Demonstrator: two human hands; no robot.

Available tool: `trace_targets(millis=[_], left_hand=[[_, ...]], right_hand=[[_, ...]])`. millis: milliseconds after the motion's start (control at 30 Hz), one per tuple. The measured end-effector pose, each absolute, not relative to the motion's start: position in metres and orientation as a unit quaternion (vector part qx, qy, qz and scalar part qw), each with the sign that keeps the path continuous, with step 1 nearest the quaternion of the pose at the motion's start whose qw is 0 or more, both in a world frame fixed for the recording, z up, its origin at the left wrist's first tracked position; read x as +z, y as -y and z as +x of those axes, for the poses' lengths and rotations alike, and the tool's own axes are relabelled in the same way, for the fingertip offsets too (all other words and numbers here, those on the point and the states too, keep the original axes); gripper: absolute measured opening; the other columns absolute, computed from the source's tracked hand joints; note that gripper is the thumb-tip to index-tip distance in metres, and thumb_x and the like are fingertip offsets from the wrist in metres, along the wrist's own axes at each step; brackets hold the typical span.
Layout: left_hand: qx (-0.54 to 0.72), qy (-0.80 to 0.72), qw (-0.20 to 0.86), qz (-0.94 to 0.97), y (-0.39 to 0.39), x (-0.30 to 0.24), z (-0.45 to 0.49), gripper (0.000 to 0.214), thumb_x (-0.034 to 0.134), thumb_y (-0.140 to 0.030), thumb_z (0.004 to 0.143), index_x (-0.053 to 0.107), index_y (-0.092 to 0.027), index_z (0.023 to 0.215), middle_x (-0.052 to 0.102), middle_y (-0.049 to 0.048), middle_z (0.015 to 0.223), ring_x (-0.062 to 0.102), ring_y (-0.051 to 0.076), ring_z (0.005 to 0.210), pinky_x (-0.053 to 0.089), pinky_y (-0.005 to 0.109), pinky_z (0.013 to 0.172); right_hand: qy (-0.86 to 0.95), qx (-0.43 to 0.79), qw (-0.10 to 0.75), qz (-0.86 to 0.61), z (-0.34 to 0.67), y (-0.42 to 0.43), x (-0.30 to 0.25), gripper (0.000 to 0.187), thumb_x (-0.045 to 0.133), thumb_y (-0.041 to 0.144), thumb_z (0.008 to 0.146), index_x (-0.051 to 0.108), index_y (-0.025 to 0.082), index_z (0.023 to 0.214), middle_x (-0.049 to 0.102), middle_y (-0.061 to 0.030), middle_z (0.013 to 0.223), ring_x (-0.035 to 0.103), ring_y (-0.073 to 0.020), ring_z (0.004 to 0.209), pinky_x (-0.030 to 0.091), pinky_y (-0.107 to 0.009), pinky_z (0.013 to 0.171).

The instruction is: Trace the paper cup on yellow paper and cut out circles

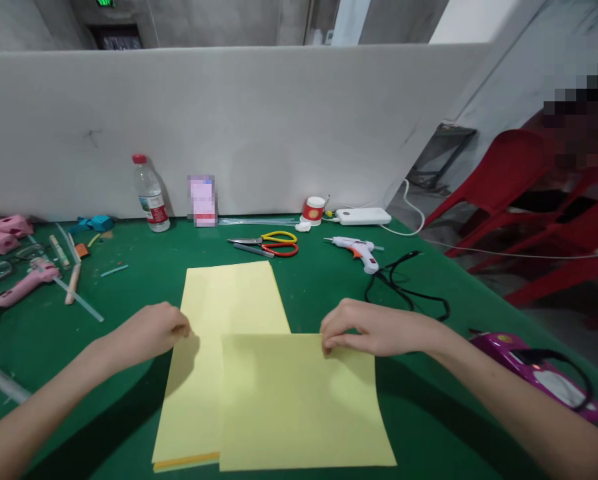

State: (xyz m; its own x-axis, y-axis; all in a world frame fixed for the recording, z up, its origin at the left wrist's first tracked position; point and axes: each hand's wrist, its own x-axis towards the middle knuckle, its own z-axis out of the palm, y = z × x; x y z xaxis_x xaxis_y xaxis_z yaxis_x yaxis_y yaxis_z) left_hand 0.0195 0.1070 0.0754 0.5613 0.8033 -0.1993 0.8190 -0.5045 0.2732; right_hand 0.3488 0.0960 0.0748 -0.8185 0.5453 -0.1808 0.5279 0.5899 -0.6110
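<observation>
My right hand (356, 327) pinches the top edge of a pale yellow sheet of paper (303, 407), with the thumb in front. That sheet lies sideways and overlaps the right part of a stack of yellow paper (229, 300). At the stack's lower edge, orange and green layers show beneath. My left hand (159, 330) is over the left edge of the stack, fingers curled in and casting a shadow on it; nothing shows in them. Beyond the stack lie scissors (279, 247) with yellow and red handles, beside a grey pen-like stick.
On the green table (319, 293) are a white glue gun (359, 250) with black cord, a water bottle (151, 200), a phone (203, 201), a paper cup (313, 211), a power strip (363, 216), a pink glue gun (26, 283) and a purple device (539, 373). Red chairs stand right, near a person.
</observation>
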Motion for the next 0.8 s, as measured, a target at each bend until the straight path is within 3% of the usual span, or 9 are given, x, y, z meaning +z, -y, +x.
trace_targets(millis=[100,167,267,367,500,667,800], left_hand=[[0.031,-0.494,0.152,0.856,-0.104,0.073,0.034,0.041,0.032,-0.043,0.09,0.055,-0.019,0.114,0.061,0.0072,0.115,0.06,0.023,0.098,0.045,0.029,0.077],[0.041,-0.471,0.164,0.866,-0.098,0.07,0.053,0.044,0.04,-0.049,0.086,0.05,-0.023,0.12,0.063,0.0043,0.113,0.06,0.021,0.098,0.044,0.028,0.078],[0.038,-0.427,0.179,0.885,-0.09,0.067,0.074,0.03,0.044,-0.042,0.087,0.064,-0.023,0.098,0.071,0.0015,0.084,0.065,0.017,0.073,0.041,0.023,0.062],[0.048,-0.409,0.174,0.894,-0.086,0.066,0.082,0.027,0.043,-0.027,0.089,0.068,-0.02,0.082,0.07,0.0022,0.068,0.062,0.014,0.057,0.033,0.022,0.05],[0.065,-0.395,0.175,0.9,-0.084,0.065,0.088,0.025,0.044,-0.022,0.088,0.068,-0.018,0.081,0.068,0.0025,0.062,0.057,0.011,0.049,0.029,0.021,0.047],[0.072,-0.379,0.182,0.905,-0.08,0.068,0.094,0.028,0.042,-0.025,0.089,0.068,-0.017,0.083,0.068,0.0039,0.064,0.059,0.012,0.052,0.03,0.02,0.048],[0.063,-0.382,0.185,0.903,-0.08,0.076,0.081,0.024,0.044,-0.021,0.087,0.068,-0.019,0.084,0.07,0.0031,0.068,0.062,0.014,0.058,0.033,0.019,0.05]], right_hand=[[0.894,0.34,0.025,-0.292,0.345,-0.096,0.075,0.03,0.041,0.015,0.087,0.07,0.011,0.081,0.068,-0.0072,0.078,0.06,-0.0135,0.07,0.04,-0.021,0.064],[0.894,0.339,0.032,-0.29,0.339,-0.096,0.076,0.029,0.042,0.015,0.087,0.069,0.011,0.082,0.068,-0.0071,0.079,0.061,-0.0137,0.071,0.041,-0.021,0.065],[0.891,0.334,0.052,-0.304,0.33,-0.095,0.077,0.027,0.044,0.016,0.087,0.07,0.013,0.081,0.069,-0.0054,0.078,0.062,-0.0131,0.07,0.042,-0.021,0.064],[0.879,0.311,0.108,-0.344,0.322,-0.094,0.075,0.026,0.044,0.018,0.088,0.069,0.015,0.081,0.07,-0.0038,0.085,0.063,-0.0125,0.075,0.043,-0.02,0.068],[0.853,0.257,0.186,-0.414,0.302,-0.088,0.066,0.02,0.057,0.027,0.081,0.067,0.016,0.095,0.07,-0.0061,0.093,0.065,-0.0156,0.078,0.044,-0.023,0.069],[0.878,0.221,0.174,-0.387,0.278,-0.08,0.057,0.024,0.052,0.029,0.086,0.072,0.019,0.08,0.072,-0.004,0.072,0.063,-0.0125,0.061,0.037,-0.021,0.054],[0.895,0.189,0.148,-0.376,0.296,-0.083,0.06,0.019,0.054,0.021,0.084,0.073,0.02,0.079,0.072,-0.0025,0.07,0.064,-0.0121,0.059,0.036,-0.02,0.053]])
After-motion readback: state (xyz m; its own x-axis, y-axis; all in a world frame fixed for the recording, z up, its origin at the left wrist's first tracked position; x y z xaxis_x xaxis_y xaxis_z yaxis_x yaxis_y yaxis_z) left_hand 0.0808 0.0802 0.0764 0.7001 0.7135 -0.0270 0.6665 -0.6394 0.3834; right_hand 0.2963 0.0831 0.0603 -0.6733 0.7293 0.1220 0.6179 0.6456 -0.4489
